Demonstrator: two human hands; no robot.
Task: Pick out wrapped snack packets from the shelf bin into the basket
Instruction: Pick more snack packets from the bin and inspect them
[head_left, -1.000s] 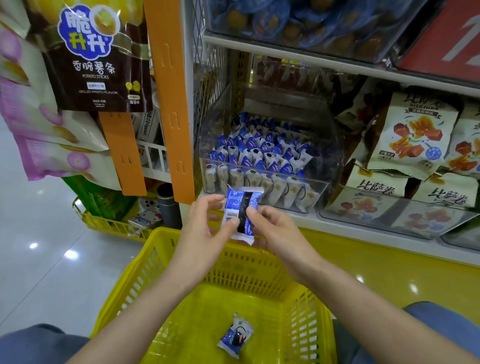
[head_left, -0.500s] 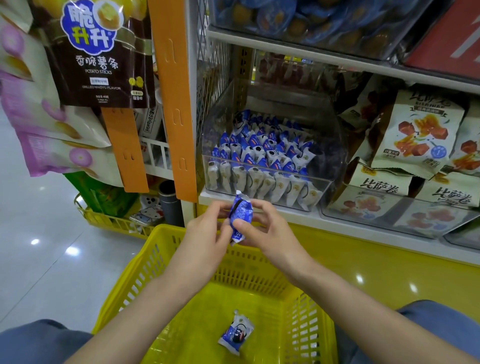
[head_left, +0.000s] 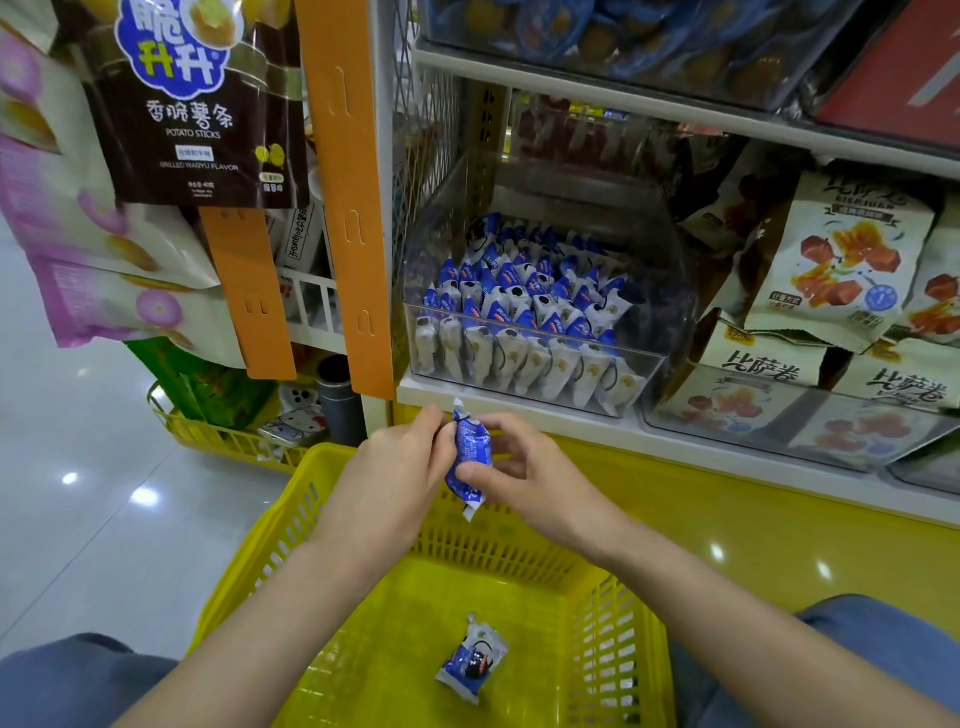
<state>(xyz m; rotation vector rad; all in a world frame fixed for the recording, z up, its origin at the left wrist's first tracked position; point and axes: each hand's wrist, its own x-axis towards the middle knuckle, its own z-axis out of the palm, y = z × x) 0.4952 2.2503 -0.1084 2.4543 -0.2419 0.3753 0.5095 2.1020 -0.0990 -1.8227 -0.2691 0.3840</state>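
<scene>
We pinch one blue packet (head_left: 470, 457) between left hand (head_left: 395, 478) and right hand (head_left: 524, 483), above the basket (head_left: 270, 545) rim; early release risks dropping it outside.

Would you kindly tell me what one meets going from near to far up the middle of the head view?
Loose packet lying in the yellow basket → held packet, pinched between left hand and right hand → white shelf edge → clear shelf bin of wrapped packets.

Glossy pale floor (head_left: 78, 519), white shelving (head_left: 675, 111).
</scene>
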